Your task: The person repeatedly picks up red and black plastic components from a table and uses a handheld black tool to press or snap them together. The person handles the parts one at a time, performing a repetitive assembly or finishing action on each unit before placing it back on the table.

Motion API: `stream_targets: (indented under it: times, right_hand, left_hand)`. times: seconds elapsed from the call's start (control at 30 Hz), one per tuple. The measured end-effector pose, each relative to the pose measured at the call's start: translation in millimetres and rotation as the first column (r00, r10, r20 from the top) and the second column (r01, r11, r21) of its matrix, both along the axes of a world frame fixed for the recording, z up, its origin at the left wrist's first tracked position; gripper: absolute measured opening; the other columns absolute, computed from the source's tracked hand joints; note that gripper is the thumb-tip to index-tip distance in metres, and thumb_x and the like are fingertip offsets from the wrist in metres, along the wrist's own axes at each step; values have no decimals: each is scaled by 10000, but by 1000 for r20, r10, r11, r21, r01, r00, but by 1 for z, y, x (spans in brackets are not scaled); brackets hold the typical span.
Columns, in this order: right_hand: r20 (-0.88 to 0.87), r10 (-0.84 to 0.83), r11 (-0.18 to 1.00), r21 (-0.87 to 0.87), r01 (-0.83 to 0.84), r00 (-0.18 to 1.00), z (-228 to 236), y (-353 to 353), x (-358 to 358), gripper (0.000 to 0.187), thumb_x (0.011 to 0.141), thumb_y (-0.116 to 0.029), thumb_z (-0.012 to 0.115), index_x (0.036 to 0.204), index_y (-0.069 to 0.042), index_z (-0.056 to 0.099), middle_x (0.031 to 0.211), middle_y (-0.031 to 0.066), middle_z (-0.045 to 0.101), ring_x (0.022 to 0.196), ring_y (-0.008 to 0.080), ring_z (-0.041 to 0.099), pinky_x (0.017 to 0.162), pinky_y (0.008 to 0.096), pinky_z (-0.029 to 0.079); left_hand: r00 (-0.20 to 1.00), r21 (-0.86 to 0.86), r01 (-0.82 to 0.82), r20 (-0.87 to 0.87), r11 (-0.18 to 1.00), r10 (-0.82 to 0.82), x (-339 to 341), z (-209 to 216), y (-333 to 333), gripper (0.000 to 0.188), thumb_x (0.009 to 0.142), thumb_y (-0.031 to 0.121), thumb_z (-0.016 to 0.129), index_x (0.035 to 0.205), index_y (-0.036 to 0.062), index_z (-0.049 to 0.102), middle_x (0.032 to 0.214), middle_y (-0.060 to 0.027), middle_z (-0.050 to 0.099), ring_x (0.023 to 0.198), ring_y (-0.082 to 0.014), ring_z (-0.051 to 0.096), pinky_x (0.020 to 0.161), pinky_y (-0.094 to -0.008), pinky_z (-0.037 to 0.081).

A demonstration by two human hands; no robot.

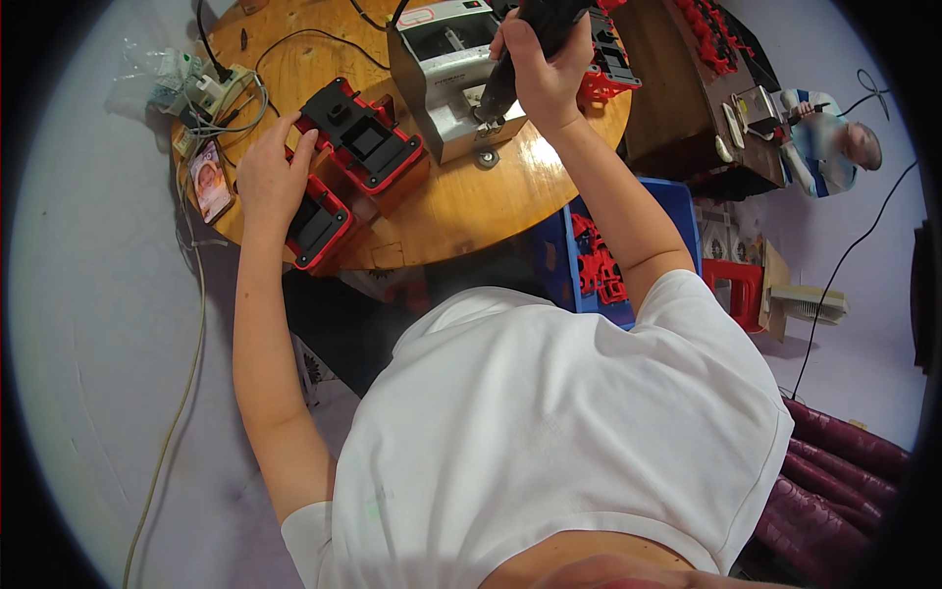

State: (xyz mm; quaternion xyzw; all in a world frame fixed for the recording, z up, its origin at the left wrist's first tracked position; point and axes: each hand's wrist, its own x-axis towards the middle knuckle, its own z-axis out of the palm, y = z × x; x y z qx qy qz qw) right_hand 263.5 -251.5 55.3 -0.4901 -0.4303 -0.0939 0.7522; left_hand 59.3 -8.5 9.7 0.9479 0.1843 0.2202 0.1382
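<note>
My right hand (545, 74) is closed round a black electric screwdriver (502, 90). The tool slants down, and its tip is at the front of a silver, box-shaped screw feeder (424, 86). On the left, my left hand (271, 179) grips the edge of a red and black plastic frame (320, 228) at the table's near edge, with thumb and fingers bent over it. Right beside it lies a larger red and black frame (404, 165) with a square opening. Part of the left fingers' contact is hidden behind the red rim.
The round wooden table (491, 211) also holds a phone (210, 183), a power strip (218, 98) with cables, and more red and black parts (613, 64). A blue bin (564, 260) of red pieces stands below right. Another person (824, 147) sits beyond a brown table (677, 118).
</note>
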Motion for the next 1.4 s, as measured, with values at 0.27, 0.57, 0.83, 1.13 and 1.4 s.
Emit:
stream_targets:
  times: [0.27,0.57,0.83,1.13,1.4]
  right_hand:
    - [-92,10,985,-173,-26,996,13,2,-6,306,928,-216,713,1069,-55,494,747,5,536,597,86,501,538,258,418]
    - [-18,208,960,198,-201,978,54,112,-44,381,946,-350,692,1063,-62,472,777,28,566,615,104,554,558,260,474]
    - [37,260,945,194,-262,965,42,180,-62,304,949,-221,689,1102,-71,473,825,-25,498,663,64,458,571,222,394]
    - [43,205,978,31,-207,978,30,191,-58,283,959,-217,666,1082,-68,459,824,-18,488,672,71,455,568,231,392]
    - [70,231,971,46,-235,970,27,192,-62,283,962,-201,655,1108,-59,458,828,-4,508,669,86,485,567,244,413]
  left_hand:
    - [999,34,-31,-15,999,31,2,1,-3,456,927,423,628,1227,79,626,1058,-205,691,977,-380,655,840,-455,504]
    - [994,72,-65,90,995,58,1,-1,-6,479,858,433,682,1118,33,654,943,-166,707,917,-366,672,800,-479,503]
    - [988,23,-141,-56,990,142,4,-1,-8,467,872,454,654,1097,46,626,1017,-147,695,1018,-330,649,925,-460,446]
    - [993,55,-88,86,995,83,1,-8,-7,453,868,425,669,1092,35,622,966,-145,690,950,-340,655,881,-459,455]
    - [990,108,-93,118,990,81,2,-12,-5,463,852,432,686,1071,29,620,933,-136,687,898,-338,658,829,-459,472]
